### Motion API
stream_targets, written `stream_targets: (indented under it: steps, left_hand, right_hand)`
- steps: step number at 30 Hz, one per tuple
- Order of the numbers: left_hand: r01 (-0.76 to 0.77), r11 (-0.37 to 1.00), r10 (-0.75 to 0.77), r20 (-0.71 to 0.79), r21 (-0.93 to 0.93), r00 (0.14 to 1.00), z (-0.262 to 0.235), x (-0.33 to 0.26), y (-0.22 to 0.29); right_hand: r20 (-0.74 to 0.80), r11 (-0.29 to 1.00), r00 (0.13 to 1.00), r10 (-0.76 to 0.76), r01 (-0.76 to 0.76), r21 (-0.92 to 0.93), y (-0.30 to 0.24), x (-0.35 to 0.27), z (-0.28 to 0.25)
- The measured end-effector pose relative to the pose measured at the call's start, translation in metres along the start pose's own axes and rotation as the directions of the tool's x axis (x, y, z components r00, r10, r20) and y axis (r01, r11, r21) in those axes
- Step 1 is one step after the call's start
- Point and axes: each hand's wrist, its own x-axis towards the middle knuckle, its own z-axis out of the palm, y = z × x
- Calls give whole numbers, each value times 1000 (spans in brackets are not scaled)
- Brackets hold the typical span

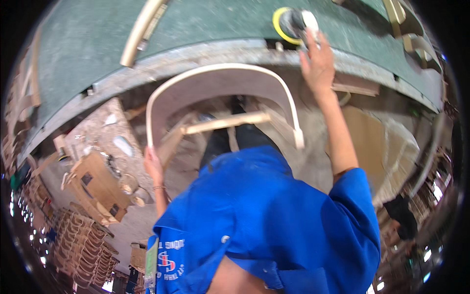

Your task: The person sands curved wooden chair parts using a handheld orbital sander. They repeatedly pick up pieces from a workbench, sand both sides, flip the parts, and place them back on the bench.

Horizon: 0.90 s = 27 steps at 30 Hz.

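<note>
A curved wooden chair back (220,81), a pale-edged U shape with a thin wooden crossbar (227,122), is held in front of my body below the bench edge. My left hand (152,166) grips its left end, with the fingers partly hidden. Up on the green bench, my right hand (319,66) reaches out with its fingers apart. Its fingertips are at the white-topped end of a round power sander (293,24) with a yellow pad rim. Whether they touch the sander is hard to make out.
The green workbench (210,24) has a worn grey front edge. A curved wooden strip (142,32) lies at its left, more curved wood pieces (416,44) at its right. Cardboard (100,183) lies on the floor at left, near stacked wooden parts (83,245).
</note>
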Motion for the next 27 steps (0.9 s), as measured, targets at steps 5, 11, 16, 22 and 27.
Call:
stream_targets:
  steps: [5, 11, 16, 22, 27]
  left_hand:
    - [-48, 996, 44, -46, -81, 998, 6, -1, -3]
    - [-26, 998, 26, -14, -53, 1000, 3, 4, 7]
    - [30, 990, -23, 52, -136, 998, 3, 4, 0]
    - [-136, 986, 138, 18, -96, 990, -11, 32, 47]
    - [-490, 864, 502, -295, 118, 813, -6, 143, 173]
  right_hand:
    - [760, 587, 401, 512, -809, 32, -7, -171, -34]
    - [980, -486, -132, 150, -873, -43, -10, -222, -47]
    - [983, -489, 0, 185, -867, 92, -21, -215, -58]
    - [984, 168, 30, 177, -986, 0, 25, -206, -59]
    - [874, 723, 352, 336, -691, 1, -28, -53, -49]
